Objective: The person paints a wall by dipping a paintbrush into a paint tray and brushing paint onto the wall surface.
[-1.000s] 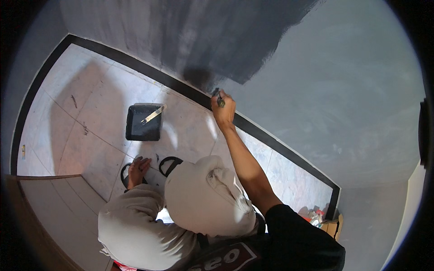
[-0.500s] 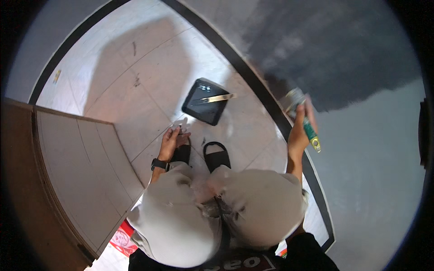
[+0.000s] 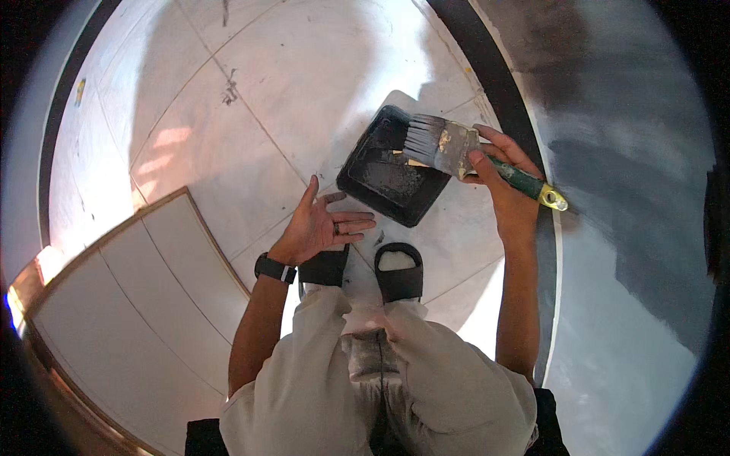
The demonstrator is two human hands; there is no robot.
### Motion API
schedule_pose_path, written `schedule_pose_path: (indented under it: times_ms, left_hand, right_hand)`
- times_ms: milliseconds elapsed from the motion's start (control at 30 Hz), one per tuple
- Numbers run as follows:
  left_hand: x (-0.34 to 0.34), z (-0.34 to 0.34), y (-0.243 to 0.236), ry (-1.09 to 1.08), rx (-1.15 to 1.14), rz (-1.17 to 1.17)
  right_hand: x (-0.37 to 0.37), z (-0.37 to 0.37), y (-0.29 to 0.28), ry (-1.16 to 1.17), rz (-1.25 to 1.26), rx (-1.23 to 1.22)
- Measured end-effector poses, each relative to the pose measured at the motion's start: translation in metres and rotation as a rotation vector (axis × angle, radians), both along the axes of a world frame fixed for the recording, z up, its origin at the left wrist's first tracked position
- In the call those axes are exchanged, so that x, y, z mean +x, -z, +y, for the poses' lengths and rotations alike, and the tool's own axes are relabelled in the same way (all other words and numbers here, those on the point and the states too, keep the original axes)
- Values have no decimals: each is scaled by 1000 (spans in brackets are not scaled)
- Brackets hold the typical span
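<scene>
My right hand (image 3: 508, 163) is closed round a wide paintbrush (image 3: 460, 148) with a green handle and a yellow tip. The brush has grey, paint-coated bristles, held over the right part of a black paint tray (image 3: 386, 211) on the floor. Dark paint coats the tray's inside; a pale stick or second tool in it is mostly hidden behind the brush. My left hand (image 3: 323, 226) is open near the tray's lower left edge, palm turned up, fingers spread and holding nothing.
On the right stands a light grey wall (image 3: 601, 334) with darker painted areas and a black skirting strip (image 3: 487, 45). A white panelled piece with a brown edge (image 3: 137, 304) is at the left. My feet in black sandals (image 3: 399, 281) rest just below the tray.
My right hand has brought the brush from beside the wall to above the tray. My left hand has opened and moved right. The view has shifted, so the tray appears larger.
</scene>
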State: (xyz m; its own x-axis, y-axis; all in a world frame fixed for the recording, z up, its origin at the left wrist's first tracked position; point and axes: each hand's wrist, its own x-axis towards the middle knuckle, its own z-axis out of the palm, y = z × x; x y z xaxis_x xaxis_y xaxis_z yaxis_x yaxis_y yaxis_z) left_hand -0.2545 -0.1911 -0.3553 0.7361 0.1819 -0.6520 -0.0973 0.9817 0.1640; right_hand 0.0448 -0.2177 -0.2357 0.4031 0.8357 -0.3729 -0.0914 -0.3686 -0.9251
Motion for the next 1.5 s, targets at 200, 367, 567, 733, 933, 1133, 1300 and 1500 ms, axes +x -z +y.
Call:
schedule_pose_path:
  times_ms: [200, 367, 567, 733, 933, 1133, 1300, 1500]
  left_hand:
    - [21, 17, 10, -88, -263, -73]
    - [28, 31, 9, -86, -371, -99]
    - [45, 49, 4, -27, -424, -119]
    - [51, 49, 11, 21, -337, -152]
    - [47, 45, 15, 35, -290, -202]
    - [43, 30, 13, 66, -137, -116]
    - [27, 16, 40, 126, 172, -38]
    - [37, 9, 38, -84, 538, 219]
  right_hand:
    - [28, -20, 10, 21, -170, -84]
    - [36, -45, 1, 82, -87, -191]
    - [14, -49, 17, -215, -247, -142]
    - [-15, -37, 40, -472, -625, 60]
    - [-41, -36, 63, -511, -905, 38]
    - [-44, -37, 64, -456, -803, -49]
    - [-37, -58, 54, 91, -397, -60]
    - [-21, -95, 62, 368, -293, -28]
